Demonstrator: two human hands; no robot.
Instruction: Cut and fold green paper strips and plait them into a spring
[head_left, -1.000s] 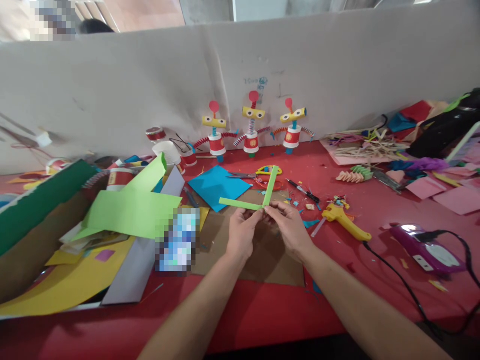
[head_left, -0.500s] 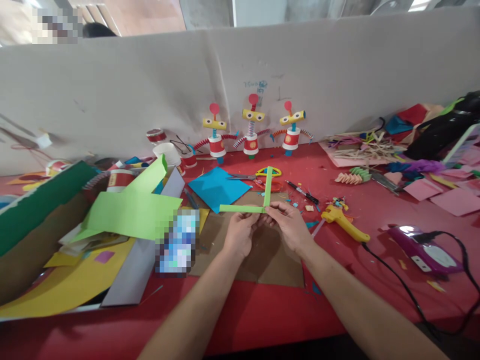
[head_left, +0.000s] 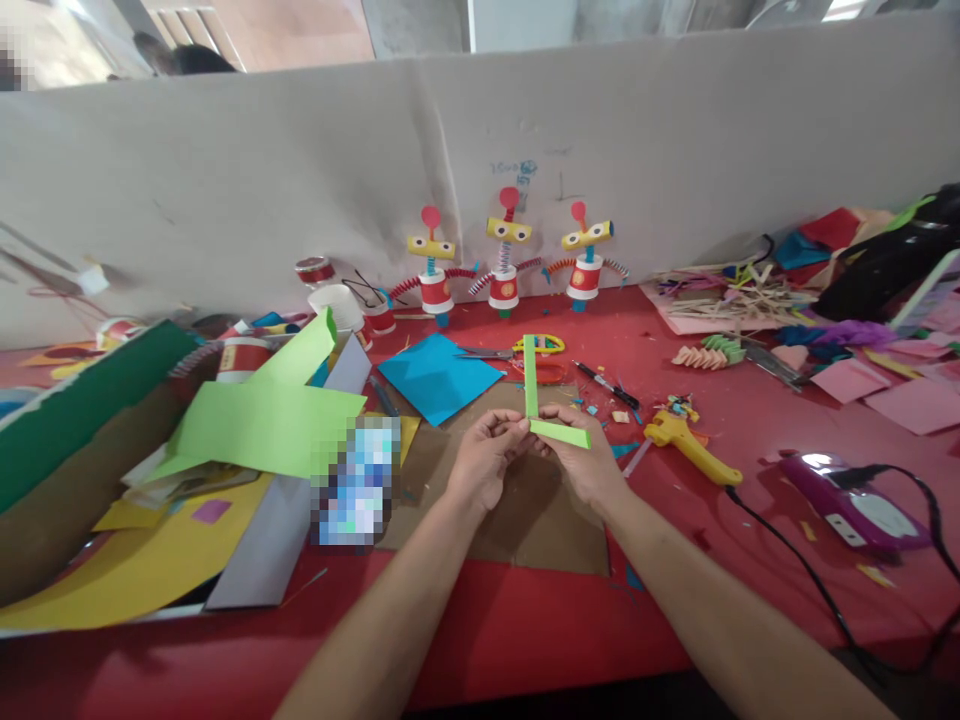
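Two light green paper strips (head_left: 531,375) meet at a corner between my hands, one pointing away from me and the other lying to the right across my right fingers. My left hand (head_left: 487,455) pinches the corner from the left. My right hand (head_left: 581,460) is closed on the strips from the right, its fingertips partly hidden under the paper. Both hands are above a brown cardboard sheet (head_left: 525,540). Just beyond them lie a blue paper square (head_left: 439,378) and scissors (head_left: 538,347) with yellow and red handles.
Three paper-cup figures (head_left: 504,285) stand by the white board (head_left: 300,150). On the right lie a yellow glue gun (head_left: 694,448), a pen (head_left: 606,383) and a purple power strip (head_left: 855,500) with a black cable. A box (head_left: 82,430) with coloured paper stands at left.
The strip that stuck out to the left over my left hand has swung over to the right side. The upright strip has shifted slightly left. My hands stay nearly in place.
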